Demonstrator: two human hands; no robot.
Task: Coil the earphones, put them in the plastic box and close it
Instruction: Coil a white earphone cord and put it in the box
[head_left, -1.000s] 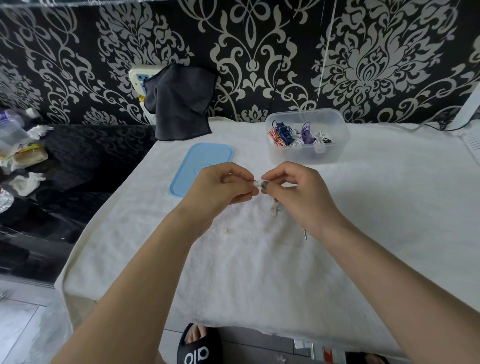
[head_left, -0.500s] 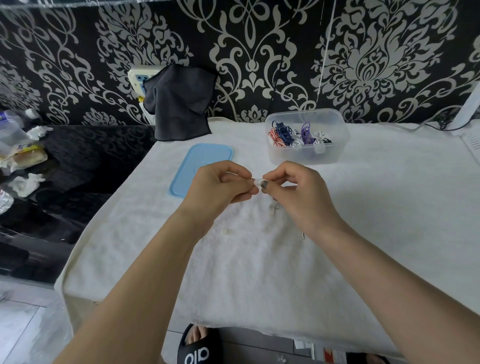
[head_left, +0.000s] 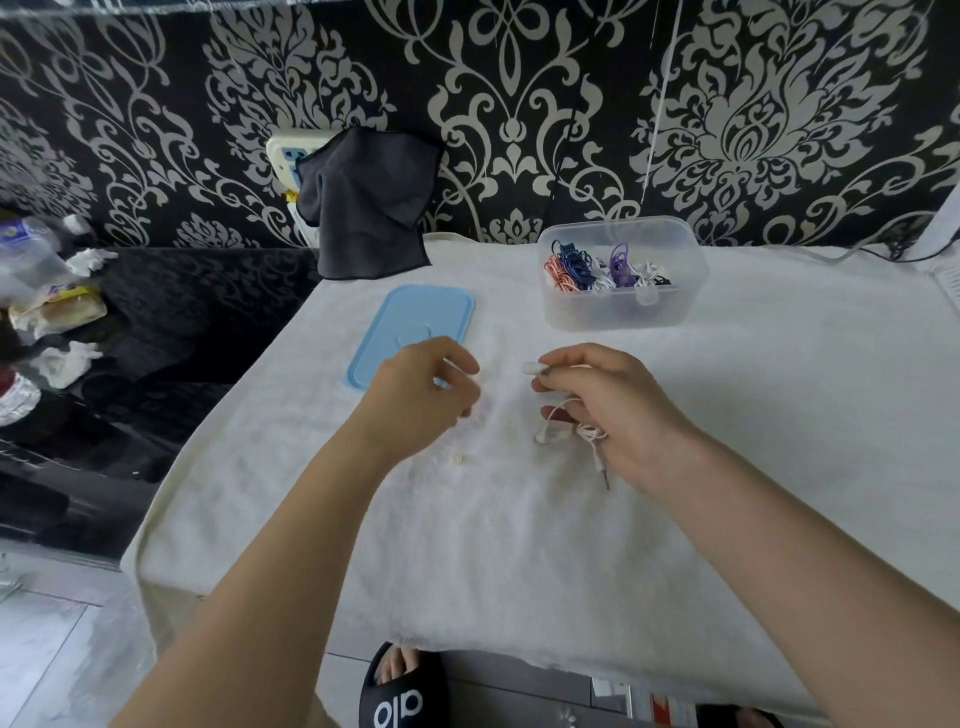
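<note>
My right hand (head_left: 618, 410) holds a coiled pair of white earphones (head_left: 574, 430); a small white piece sticks out between its thumb and forefinger, and the plug dangles below the palm. My left hand (head_left: 423, 389) hovers a short way to the left, fingers loosely curled, and whether it holds anything I cannot tell. The clear plastic box (head_left: 623, 312) stands open behind my right hand with several coiled earphones in red, blue, purple and white inside. Its light blue lid (head_left: 415, 322) lies flat on the white cloth, behind my left hand.
A white towel (head_left: 519, 545) covers the table. A dark grey cloth (head_left: 369, 202) hangs on the patterned wall at the back left. Bottles, wrappers and tissues sit on the black surface at the far left. A white cable runs along the back right.
My hands were pinched together on the small white piece; now they are apart. The left hand has let go and moved left, while the right keeps the earphones.
</note>
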